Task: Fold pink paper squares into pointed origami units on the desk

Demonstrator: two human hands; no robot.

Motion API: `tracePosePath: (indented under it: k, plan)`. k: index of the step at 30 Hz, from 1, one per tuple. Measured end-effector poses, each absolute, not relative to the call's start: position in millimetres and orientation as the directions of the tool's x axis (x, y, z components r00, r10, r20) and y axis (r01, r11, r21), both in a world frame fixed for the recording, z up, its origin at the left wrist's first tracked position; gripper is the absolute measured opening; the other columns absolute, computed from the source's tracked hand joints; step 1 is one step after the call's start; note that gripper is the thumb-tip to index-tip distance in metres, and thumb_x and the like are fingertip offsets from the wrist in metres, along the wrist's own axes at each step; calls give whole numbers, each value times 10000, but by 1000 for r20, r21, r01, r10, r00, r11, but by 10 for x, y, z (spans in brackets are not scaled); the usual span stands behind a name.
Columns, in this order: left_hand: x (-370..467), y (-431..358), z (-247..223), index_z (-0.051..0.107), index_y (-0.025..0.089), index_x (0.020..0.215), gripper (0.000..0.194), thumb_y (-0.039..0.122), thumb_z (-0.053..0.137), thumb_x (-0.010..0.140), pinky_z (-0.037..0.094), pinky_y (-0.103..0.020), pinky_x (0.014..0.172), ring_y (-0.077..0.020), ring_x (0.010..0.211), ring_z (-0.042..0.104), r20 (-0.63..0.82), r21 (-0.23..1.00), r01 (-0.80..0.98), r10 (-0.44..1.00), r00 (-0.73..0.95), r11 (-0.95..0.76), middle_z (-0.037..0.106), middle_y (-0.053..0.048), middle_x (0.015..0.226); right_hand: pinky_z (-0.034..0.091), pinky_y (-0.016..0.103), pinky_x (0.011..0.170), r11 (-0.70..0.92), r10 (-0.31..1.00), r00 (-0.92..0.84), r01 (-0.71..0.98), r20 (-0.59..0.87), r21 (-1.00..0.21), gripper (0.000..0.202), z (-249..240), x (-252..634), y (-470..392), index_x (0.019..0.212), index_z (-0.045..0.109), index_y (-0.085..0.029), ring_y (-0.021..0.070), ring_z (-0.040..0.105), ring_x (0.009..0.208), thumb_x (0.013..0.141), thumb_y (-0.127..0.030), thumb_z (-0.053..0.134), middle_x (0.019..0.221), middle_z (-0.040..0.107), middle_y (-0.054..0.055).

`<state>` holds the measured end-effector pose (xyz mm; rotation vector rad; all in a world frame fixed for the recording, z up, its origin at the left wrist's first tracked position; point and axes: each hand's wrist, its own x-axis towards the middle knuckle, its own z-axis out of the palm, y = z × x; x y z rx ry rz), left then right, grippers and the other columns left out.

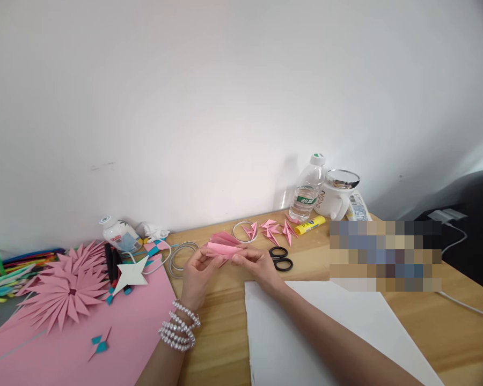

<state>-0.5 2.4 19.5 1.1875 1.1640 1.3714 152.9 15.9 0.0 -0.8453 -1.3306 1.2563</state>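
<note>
I note wood-grain counter point(221, 327); pale wall point(225, 107) at twelve; left grip point(196, 268) and right grip point(261, 268) pinching folded pink paper point(224, 248).

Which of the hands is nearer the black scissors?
Right. The right hand is just left of the black scissors; the left hand is farther left, across the folded pink paper.

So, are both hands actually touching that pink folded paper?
Touching: the head view shows the left hand and right hand pinching the pink folded paper by its near edge.
</note>
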Motion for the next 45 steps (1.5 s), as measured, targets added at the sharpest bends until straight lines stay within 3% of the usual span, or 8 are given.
tracePosePath:
  k: [5, 12, 16, 20, 27, 33, 40, 45]
  plan:
    - [-25, 25, 160, 528, 152, 708, 177, 224, 669, 628, 456, -217, 619, -102, 609, 566, 86, 995, -36, 993, -82, -89, 599, 10, 653, 411, 292, 793, 178, 962, -174, -177, 209, -968, 165, -24, 1528, 161, 676, 700, -197, 182, 538, 859, 660, -354, 650, 837, 632, 38]
    - [-21, 39, 144, 536, 165, 826, 253, 223, 673, 621, 476, -232, 606, -110, 602, 592, 85, 992, -84, 993, -75, -92, 626, 11, 697, 420, 228, 567, 88, 969, -194, -314, 155, -945, 224, -83, 1490, 170, 686, 615, -159, 103, 515, 578, 575, -327, 715, 651, 575, -6]
    - [-7, 35, 167, 547, 158, 982, 411, 242, 684, 604, 503, -261, 618, -137, 619, 614, 50, 991, -115, 993, -105, -62, 645, -2, 674, 429, 232, 554, 56, 974, -193, -308, 120, -950, 293, -98, 1472, 168, 743, 583, -160, 97, 520, 545, 577, -369, 704, 606, 542, -24]
    - [17, 27, 198, 445, 187, 1173, 634, 239, 695, 593, 506, -238, 575, -128, 578, 614, 3, 990, -140, 990, -141, -23, 647, 19, 624, 439, 243, 550, 59, 973, -197, -292, 120, -955, 321, -95, 1460, 162, 759, 544, -173, 106, 524, 541, 580, -393, 694, 585, 527, -33]
    - [3, 50, 148, 611, 109, 870, 359, 281, 707, 570, 513, -243, 571, -151, 606, 623, -55, 991, -128, 986, -160, 35, 681, -52, 709, 397, 229, 529, 106, 967, -204, -231, 155, -967, 248, -86, 1455, 148, 728, 584, -168, 93, 480, 549, 582, -329, 703, 658, 552, -11]
    - [0, 45, 167, 629, 109, 864, 366, 284, 717, 556, 524, -263, 578, -160, 607, 625, -73, 990, -134, 986, -148, 53, 684, -51, 699, 406, 235, 567, 69, 958, -242, -314, 151, -947, 289, -94, 1468, 153, 764, 593, -174, 107, 499, 601, 547, -309, 728, 680, 564, -12]
    - [13, 32, 163, 645, 121, 785, 262, 253, 714, 570, 521, -256, 607, -154, 617, 628, -87, 988, -140, 988, -125, 69, 688, -36, 690, 416, 237, 597, 66, 945, -290, -286, 152, -956, 265, -110, 1492, 168, 772, 631, -179, 112, 525, 642, 568, -329, 708, 749, 610, 4]
    - [18, 30, 149, 647, 114, 759, 273, 257, 733, 542, 521, -259, 572, -163, 594, 629, -100, 985, -152, 987, -123, 81, 690, -40, 675, 420, 231, 567, 20, 967, -238, -273, 87, -962, 242, -79, 1485, 153, 731, 638, -166, 103, 523, 592, 576, -343, 698, 687, 607, 0]
